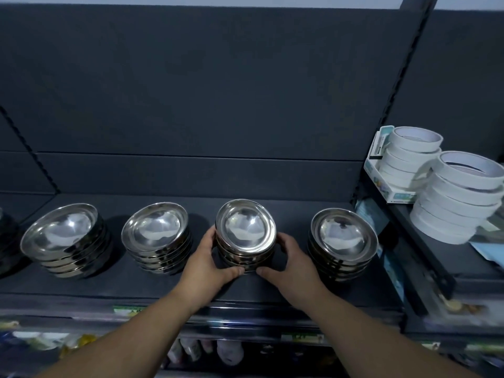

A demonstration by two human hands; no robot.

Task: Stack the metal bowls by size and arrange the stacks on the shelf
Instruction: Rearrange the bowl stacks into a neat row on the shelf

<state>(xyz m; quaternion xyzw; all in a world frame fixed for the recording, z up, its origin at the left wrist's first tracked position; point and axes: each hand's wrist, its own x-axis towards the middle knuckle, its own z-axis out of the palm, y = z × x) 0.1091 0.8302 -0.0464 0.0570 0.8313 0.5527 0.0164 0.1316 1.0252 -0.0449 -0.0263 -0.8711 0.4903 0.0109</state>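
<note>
While both bare forearms reach up from the lower edge of the view, the left hand (210, 259) and the right hand (293, 261) clasp a stack of shiny round metal bowls (246, 230) from either side. Each grip is curled round the stack's lower bowls: the fingers wrap the flanks, and the two thumbs lie along the near side with their tips almost meeting.

The stack stands near the front of the dark grey shelf (272, 291), third in a row of four. Its bowls open upward and its axis rises from the shelf; being round, the bowls show no long side. The top bowl seems to sit slightly askew.

In the same row stand the leftmost bowl stack (62, 236), the second bowl stack (155, 230) and the rightmost bowl stack (342, 236), all mouth up and apart from one another.

To the right, on a neighbouring higher shelf, are a near pile of white tape rolls (461, 195) and a farther pile of tape rolls (409, 156). Behind the bowls rises the dark back panel (218, 91).
</note>
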